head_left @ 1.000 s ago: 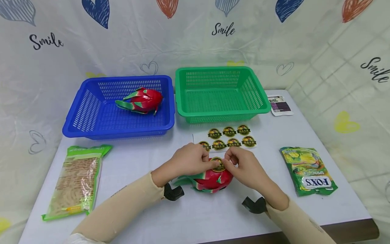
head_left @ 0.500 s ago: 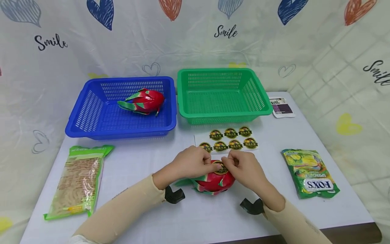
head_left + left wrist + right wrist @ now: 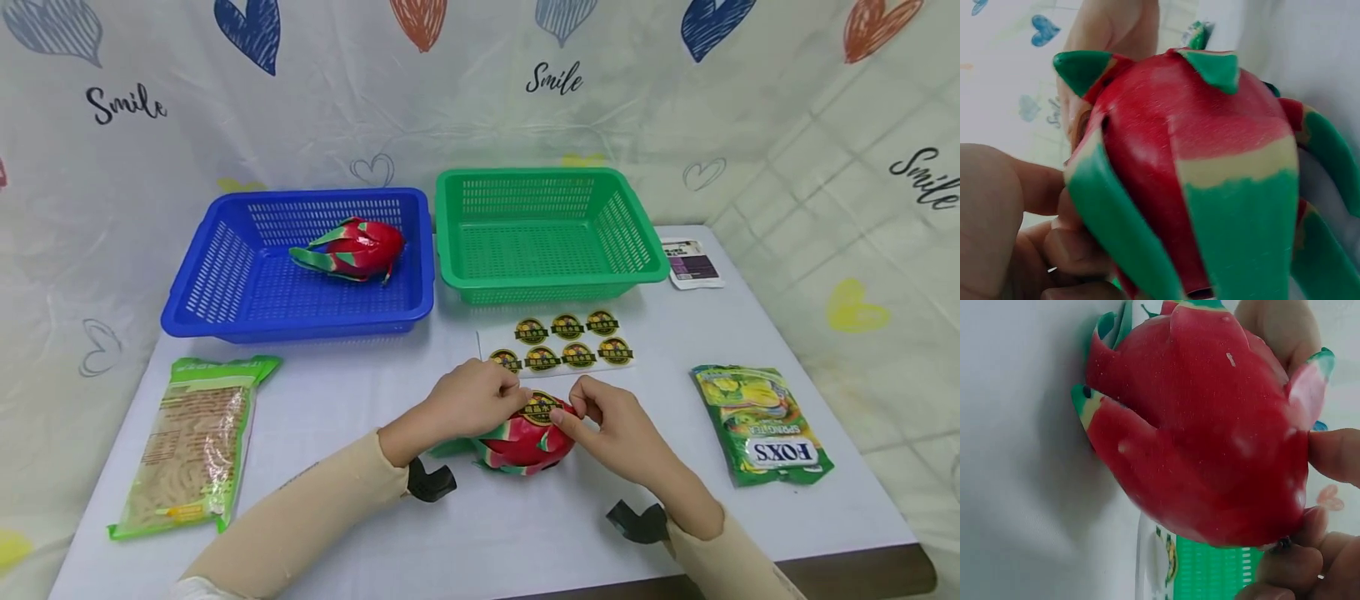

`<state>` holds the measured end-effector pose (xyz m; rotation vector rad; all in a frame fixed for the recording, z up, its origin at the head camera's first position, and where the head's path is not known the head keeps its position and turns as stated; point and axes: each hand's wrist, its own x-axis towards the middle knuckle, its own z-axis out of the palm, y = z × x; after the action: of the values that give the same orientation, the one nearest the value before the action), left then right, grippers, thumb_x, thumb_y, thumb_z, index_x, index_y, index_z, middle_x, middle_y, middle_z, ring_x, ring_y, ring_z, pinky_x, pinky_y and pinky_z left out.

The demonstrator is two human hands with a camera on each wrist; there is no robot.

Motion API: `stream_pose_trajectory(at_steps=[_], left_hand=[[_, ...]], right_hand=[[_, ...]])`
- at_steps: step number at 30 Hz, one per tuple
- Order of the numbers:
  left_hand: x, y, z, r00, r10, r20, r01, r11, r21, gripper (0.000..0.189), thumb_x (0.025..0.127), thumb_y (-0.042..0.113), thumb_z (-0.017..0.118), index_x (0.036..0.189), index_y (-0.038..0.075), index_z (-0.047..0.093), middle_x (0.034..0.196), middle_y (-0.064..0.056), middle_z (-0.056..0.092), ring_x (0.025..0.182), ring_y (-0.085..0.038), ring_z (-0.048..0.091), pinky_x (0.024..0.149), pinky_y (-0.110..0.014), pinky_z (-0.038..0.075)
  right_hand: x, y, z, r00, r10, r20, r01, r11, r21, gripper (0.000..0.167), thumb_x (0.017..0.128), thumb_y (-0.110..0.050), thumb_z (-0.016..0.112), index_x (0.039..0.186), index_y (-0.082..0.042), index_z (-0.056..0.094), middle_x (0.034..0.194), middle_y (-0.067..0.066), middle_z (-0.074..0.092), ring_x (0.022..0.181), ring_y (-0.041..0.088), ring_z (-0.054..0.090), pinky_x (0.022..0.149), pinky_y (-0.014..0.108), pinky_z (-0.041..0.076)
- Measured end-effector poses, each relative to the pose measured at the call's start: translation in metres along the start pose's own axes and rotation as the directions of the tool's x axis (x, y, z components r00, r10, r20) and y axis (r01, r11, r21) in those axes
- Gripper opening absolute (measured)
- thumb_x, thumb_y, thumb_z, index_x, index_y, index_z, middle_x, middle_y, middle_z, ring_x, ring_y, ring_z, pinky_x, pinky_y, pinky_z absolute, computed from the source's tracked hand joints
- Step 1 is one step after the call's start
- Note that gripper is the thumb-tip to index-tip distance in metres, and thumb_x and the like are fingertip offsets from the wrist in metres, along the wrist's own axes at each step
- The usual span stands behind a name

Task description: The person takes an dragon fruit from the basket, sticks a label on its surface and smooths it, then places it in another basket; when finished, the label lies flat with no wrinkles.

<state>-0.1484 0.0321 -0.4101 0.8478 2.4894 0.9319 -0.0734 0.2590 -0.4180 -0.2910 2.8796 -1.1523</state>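
Dragon fruit between both hands, sticker on upper side. Left hand curled against fruit, thumb at sticker's left edge; right hand pinching fruit's end, thumb on sticker. I'd smooth from middle outward, fruit braced. Sticker sheet beyond hands.

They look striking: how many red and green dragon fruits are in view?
2: one dragon fruit lies in the blue perforated plastic basket; the second dragon fruit is touched by the left hand and right hand.
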Motion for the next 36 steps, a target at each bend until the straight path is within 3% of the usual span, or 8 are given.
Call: stream_pose_trajectory(at_steps=[5,11,17,21,26,31,36], left_hand=[[0.0,-0.001,0.004,0.999,-0.006,-0.047,0.007,1.0,0.029,0.054,0.101,0.039,0.061,0.053,0.023,0.043,0.047,0.012,0.036,0.048,-0.005,0.04,0.045,-0.023,0.023],[-0.004,0.004,0.001,1.0,-0.017,-0.003,0.017,0.998,0.059,0.053,0.091,0.061,0.071,0.059,0.023,0.052,0.047,0.012,0.043,0.05,-0.007,0.048,0.043,-0.023,0.027],[-0.005,0.003,-0.001,0.999,-0.021,0.026,0.02,0.998,0.057,0.056,0.084,0.068,0.075,0.06,0.023,0.052,0.048,0.012,0.047,0.053,-0.008,0.053,0.045,-0.023,0.03],[-0.004,0.0,0.001,0.999,0.011,0.043,-0.01,1.0,-0.018,0.055,0.085,0.063,0.078,0.059,0.023,0.051,0.048,0.012,0.045,0.053,-0.006,0.05,0.046,-0.022,0.029],[-0.002,-0.004,0.002,0.998,0.038,0.059,-0.033,0.995,-0.095,0.05,0.097,0.042,0.07,0.056,0.023,0.049,0.048,0.012,0.04,0.052,-0.005,0.042,0.048,-0.023,0.026],[0.0,-0.004,0.004,0.999,0.024,0.047,-0.018,0.994,-0.107,0.053,0.103,0.031,0.059,0.053,0.023,0.046,0.048,0.012,0.037,0.051,-0.005,0.039,0.049,-0.022,0.026],[0.001,-0.003,0.007,1.0,0.01,0.008,-0.009,0.995,-0.097,0.053,0.103,0.028,0.057,0.051,0.023,0.044,0.047,0.011,0.035,0.051,-0.006,0.039,0.049,-0.022,0.026]], right_hand=[[0.006,-0.001,0.003,1.0,0.024,0.001,-0.024,0.999,0.025,0.029,0.1,-0.016,0.067,0.078,-0.015,0.048,0.061,-0.006,0.037,0.058,0.007,0.037,0.05,0.022,0.029],[0.009,-0.001,0.004,0.998,0.058,-0.011,-0.058,0.998,0.036,0.028,0.101,-0.013,0.062,0.076,-0.014,0.049,0.058,-0.006,0.039,0.054,0.006,0.038,0.048,0.022,0.029],[0.017,-0.007,0.007,0.995,0.102,0.011,-0.101,0.995,-0.008,0.043,0.102,-0.032,0.066,0.069,-0.014,0.045,0.054,-0.008,0.037,0.05,0.007,0.036,0.046,0.021,0.024],[0.024,-0.009,0.01,0.989,0.141,0.034,-0.141,0.99,-0.016,0.043,0.102,-0.028,0.063,0.066,-0.014,0.046,0.053,-0.006,0.038,0.05,0.009,0.038,0.046,0.021,0.025],[0.027,-0.01,0.015,0.983,0.182,0.018,-0.181,0.983,-0.043,0.043,0.101,-0.026,0.061,0.063,-0.015,0.045,0.053,-0.005,0.039,0.049,0.012,0.041,0.044,0.023,0.027],[0.029,-0.011,0.017,0.976,0.215,0.017,-0.214,0.975,-0.067,0.052,0.1,-0.04,0.067,0.061,-0.015,0.042,0.053,-0.005,0.038,0.051,0.014,0.042,0.046,0.023,0.023],[0.028,-0.01,0.016,0.984,0.179,0.005,-0.178,0.983,-0.043,0.048,0.1,-0.037,0.068,0.064,-0.015,0.046,0.054,-0.005,0.038,0.052,0.012,0.042,0.046,0.023,0.025]])
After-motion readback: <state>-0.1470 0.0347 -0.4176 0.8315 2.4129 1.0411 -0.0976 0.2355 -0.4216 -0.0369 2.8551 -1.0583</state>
